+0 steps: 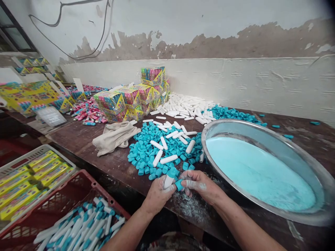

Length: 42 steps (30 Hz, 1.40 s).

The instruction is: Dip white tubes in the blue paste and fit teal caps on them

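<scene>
My left hand [160, 192] is closed around a white plastic tube [169, 181] that has a teal cap at its upper end. Between the fingertips of my right hand [200, 184] is a loose teal cap [179, 184], held close beside the tube. Powder whitens the fingers of both hands. Just beyond them lies a heap of teal caps [146, 157] with several white tubes [169, 159] scattered on top. To the right stands a wide metal basin [206, 148] holding pale blue powder [256, 174].
A red crate [89, 179] of capped tubes sits at lower left, beside a light crate [56, 150] of yellow boxes. A cloth [113, 137] lies left of the heap. Display boxes [136, 96], white tubes [188, 104] and more teal caps [232, 114] are farther back.
</scene>
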{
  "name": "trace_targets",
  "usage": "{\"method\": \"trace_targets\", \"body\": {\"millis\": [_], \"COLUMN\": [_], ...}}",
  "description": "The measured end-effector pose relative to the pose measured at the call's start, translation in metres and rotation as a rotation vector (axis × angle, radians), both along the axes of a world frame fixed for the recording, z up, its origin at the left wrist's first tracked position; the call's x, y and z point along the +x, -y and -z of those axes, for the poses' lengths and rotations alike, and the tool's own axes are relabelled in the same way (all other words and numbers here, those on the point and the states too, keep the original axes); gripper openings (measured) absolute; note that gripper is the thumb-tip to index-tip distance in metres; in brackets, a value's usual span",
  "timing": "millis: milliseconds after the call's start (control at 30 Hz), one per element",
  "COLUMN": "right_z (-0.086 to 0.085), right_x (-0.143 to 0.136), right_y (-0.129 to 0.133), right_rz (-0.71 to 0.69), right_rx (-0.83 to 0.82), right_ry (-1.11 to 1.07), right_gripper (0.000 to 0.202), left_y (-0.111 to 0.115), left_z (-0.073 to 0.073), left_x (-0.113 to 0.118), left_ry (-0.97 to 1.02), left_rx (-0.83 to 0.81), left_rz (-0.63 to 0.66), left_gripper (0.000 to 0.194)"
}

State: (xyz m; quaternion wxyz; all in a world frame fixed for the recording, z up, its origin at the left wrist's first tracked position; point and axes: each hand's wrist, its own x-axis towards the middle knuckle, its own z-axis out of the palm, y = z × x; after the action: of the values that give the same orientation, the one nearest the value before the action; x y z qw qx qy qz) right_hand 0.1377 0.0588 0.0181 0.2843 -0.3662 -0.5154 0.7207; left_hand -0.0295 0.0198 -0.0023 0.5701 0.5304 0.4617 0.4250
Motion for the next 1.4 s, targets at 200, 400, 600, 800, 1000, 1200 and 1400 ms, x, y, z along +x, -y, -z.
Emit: {"method": "trace_targets", "body": {"millis": [200,400,600,800,1000,1200,1400], "right_z": [-0.016,-0.031,-0.021,-0.021,-0.011,0.012,0.012], "right_x": [0.017,0.027,0.029,0.03,0.025,0.014,-0.012], "right_y": [-0.002,0.001,0.004,0.006,0.0,-0.033,-0.072], "right_rz": [0.068,-0.04,-0.073,-0.127,0.032,0.119,0.148], "right_rx": [0.194,0.298,0.294,0.278,0.211,0.633,0.83], "right_ry": [0.064,0.149,0.158,0.189,0.142,0.714,1.081], "right_gripper": [0.026,0.029,0.027,0.027,0.025,0.01,0.022], "left_y": [0.005,0.01,0.01,0.013,0.014,0.01,0.01], "left_z": [-0.005,-0.002,-0.006,-0.008,-0.002,-0.001,-0.009], "left_x": [-0.006,-0.007,-0.008,-0.005,-0.013,-0.035,-0.036], "left_ry": [0.004,0.125,0.064,0.042,0.14,-0.01,-0.174], "left_rx": [-0.091,-0.274,-0.284,-0.293,-0.245,-0.076,0.065], "left_rz": [0.212,0.405,0.434,0.45,0.368,0.122,0.033], "left_gripper": [0.031,0.038,0.036,0.039,0.039,0.032,0.032]}}
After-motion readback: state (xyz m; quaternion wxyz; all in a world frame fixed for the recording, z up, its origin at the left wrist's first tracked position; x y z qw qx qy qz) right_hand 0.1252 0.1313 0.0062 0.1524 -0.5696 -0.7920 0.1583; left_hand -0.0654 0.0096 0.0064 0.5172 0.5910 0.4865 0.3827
